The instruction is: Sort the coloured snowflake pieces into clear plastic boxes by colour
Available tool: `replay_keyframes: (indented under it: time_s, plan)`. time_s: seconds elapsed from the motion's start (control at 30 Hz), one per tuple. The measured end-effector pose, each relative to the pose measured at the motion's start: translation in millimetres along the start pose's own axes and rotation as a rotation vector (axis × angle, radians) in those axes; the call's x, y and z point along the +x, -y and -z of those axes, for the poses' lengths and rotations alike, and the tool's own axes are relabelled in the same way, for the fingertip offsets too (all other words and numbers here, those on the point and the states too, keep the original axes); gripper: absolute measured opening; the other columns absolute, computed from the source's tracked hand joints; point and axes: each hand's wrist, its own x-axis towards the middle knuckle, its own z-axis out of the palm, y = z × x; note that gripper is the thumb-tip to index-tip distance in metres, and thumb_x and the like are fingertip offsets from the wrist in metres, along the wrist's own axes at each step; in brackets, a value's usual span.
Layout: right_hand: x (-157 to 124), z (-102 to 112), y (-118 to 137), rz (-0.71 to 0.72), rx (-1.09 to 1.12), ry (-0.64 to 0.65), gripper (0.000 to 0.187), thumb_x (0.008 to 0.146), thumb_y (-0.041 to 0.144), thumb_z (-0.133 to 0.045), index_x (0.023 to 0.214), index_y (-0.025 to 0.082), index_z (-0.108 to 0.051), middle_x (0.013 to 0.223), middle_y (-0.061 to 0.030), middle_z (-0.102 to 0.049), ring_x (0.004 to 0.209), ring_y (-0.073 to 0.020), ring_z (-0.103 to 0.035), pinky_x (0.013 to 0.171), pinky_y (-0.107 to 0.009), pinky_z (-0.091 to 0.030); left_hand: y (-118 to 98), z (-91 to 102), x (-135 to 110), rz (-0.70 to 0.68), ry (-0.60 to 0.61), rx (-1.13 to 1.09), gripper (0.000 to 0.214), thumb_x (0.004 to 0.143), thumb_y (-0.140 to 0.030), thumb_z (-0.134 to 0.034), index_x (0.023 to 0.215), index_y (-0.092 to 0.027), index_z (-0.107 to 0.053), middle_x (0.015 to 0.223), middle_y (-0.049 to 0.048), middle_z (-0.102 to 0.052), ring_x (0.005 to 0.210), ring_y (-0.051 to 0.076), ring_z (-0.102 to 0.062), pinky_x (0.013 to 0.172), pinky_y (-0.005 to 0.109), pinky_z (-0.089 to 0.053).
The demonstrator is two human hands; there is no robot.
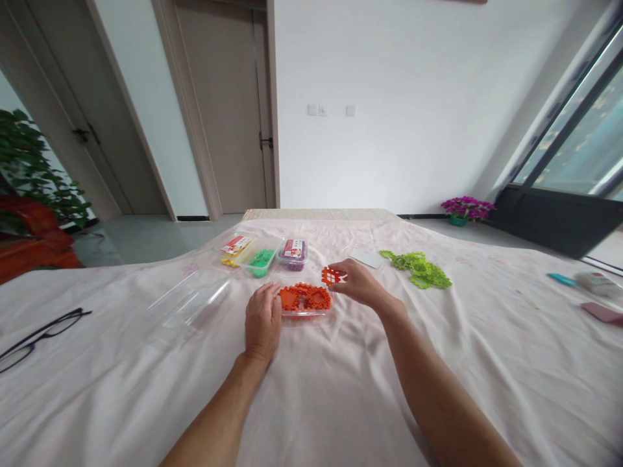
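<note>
My right hand (357, 283) pinches an orange plastic building piece (330, 276) with toothed edges and a window-like cut-out. It holds the piece just above the back right corner of a clear plastic box (306, 314). Many orange toothed pieces (291, 299) fill this box. My left hand (263, 320) grips the box's left side, its fingers along the rim and its thumb hidden or only partly seen. Right of my right hand, a loose pile of lime-green pieces (422, 269) lies on the cloth.
Behind the box stand clear boxes with yellow pieces (230, 261), green pieces (261, 259) and purple pieces (293, 256). Empty clear packaging (189, 305) and eyeglasses (41, 334) lie left. A white card (366, 258) lies beyond my right hand; a white object (598, 283) is far right on the pale tablecloth (331, 402).
</note>
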Motion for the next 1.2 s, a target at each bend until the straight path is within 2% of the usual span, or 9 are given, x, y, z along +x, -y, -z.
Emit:
replay_keyframes:
  time_s: [0.2, 0.33, 0.43, 0.6, 0.67, 0.77, 0.87, 0.97, 1.2]
  plan:
    - [-1.9, -43.9, 46.5, 0.199, 0.130, -0.095, 0.050, 0.072, 0.018, -0.074, 0.122, 0.021, -0.065, 0.116, -0.0091, -0.063, 0.103, -0.0210, -0.061, 0.092, -0.035, -0.049, -2.1, 3.8, -0.9, 0.003, -0.053, -0.045, 0.034, 0.099, -0.027, -0.038, 0.128, -0.018, -0.052, 0.128, 0.0106, -0.057, 0.123, 0.022, -0.051, 0.108, 0.044, -0.039]
    - [-1.4, -58.5, 50.6, 0.257, 0.165, -0.109, 0.045, 0.078, 0.015, -0.068, 0.123, 0.020, -0.063, 0.122, -0.0098, -0.062, 0.110, -0.0207, -0.060, 0.096, -0.035, -0.048, -6.0, 7.0, -1.5, -0.054, -0.017, 0.024, 0.035, 0.098, -0.028, -0.039, 0.128, -0.020, -0.057, 0.133, 0.0110, -0.054, 0.127, 0.024, -0.048, 0.110, 0.046, -0.037]
    - [1.1, -54.7, 34.5, 0.197, 0.111, -0.172, 0.035, 0.084, 0.017, -0.062, 0.118, 0.020, -0.066, 0.116, -0.0087, -0.066, 0.101, -0.0192, -0.063, 0.092, -0.034, -0.049, -8.2, 6.6, -1.8, -0.105, 0.045, 0.118, 0.032, 0.097, -0.028, -0.042, 0.117, -0.024, -0.066, 0.134, 0.0101, -0.054, 0.129, 0.027, -0.046, 0.110, 0.050, -0.035]
    - [3.8, -49.5, -13.7, -0.026, -0.016, -0.358, 0.029, 0.088, 0.022, -0.054, 0.114, 0.019, -0.067, 0.108, -0.0085, -0.067, 0.091, -0.0198, -0.064, 0.084, -0.035, -0.050, -6.6, 3.3, -1.7, -0.098, 0.098, 0.182, 0.031, 0.096, -0.026, -0.042, 0.109, -0.024, -0.071, 0.128, 0.0095, -0.061, 0.127, 0.029, -0.048, 0.110, 0.054, -0.034]
    - [1.5, -51.9, -36.1, -0.112, -0.068, -0.399, 0.032, 0.088, 0.022, -0.051, 0.117, 0.018, -0.065, 0.112, -0.0099, -0.066, 0.094, -0.0205, -0.063, 0.086, -0.035, -0.050, -4.0, 2.2, -1.5, -0.092, 0.083, 0.152, 0.031, 0.096, -0.025, -0.042, 0.110, -0.023, -0.070, 0.129, 0.0100, -0.060, 0.128, 0.028, -0.048, 0.110, 0.053, -0.034]
    - [-5.7, -56.0, -68.1, -0.209, -0.228, -0.462, 0.040, 0.086, 0.019, -0.050, 0.125, 0.016, -0.060, 0.125, -0.0123, -0.061, 0.113, -0.0245, -0.055, 0.099, -0.038, -0.043, 1.3, 0.6, -1.2, -0.036, 0.047, 0.066, 0.033, 0.096, -0.026, -0.041, 0.119, -0.021, -0.064, 0.131, 0.0118, -0.058, 0.128, 0.026, -0.049, 0.110, 0.051, -0.036]
    - [-12.8, -58.3, -92.4, -0.365, -0.392, -0.473, 0.049, 0.084, 0.019, -0.051, 0.133, 0.013, -0.054, 0.137, -0.0158, -0.052, 0.124, -0.0289, -0.047, 0.106, -0.042, -0.036, 6.6, -1.7, -1.5, 0.068, 0.040, -0.062, 0.036, 0.098, -0.030, -0.037, 0.127, -0.019, -0.057, 0.133, 0.0122, -0.056, 0.128, 0.023, -0.049, 0.111, 0.048, -0.037]
    - [-14.5, -60.2, -105.4, -0.513, -0.439, -0.442, 0.054, 0.085, 0.022, -0.051, 0.138, 0.011, -0.048, 0.143, -0.0177, -0.046, 0.129, -0.0307, -0.042, 0.106, -0.041, -0.034, 9.6, -3.5, -2.2, 0.155, 0.054, -0.189, 0.038, 0.099, -0.035, -0.037, 0.131, -0.020, -0.051, 0.137, 0.0111, -0.052, 0.130, 0.021, -0.046, 0.114, 0.044, -0.036]
    - [-2.1, -50.4, -118.7, -0.571, -0.510, -0.398, 0.053, 0.091, 0.025, -0.045, 0.142, 0.012, -0.043, 0.151, -0.0190, -0.035, 0.137, -0.0324, -0.033, 0.105, -0.042, -0.033, 8.4, -3.3, -3.3, 0.287, 0.146, -0.305, 0.043, 0.099, -0.041, -0.037, 0.136, -0.022, -0.048, 0.140, 0.0099, -0.051, 0.133, 0.022, -0.045, 0.115, 0.046, -0.033]
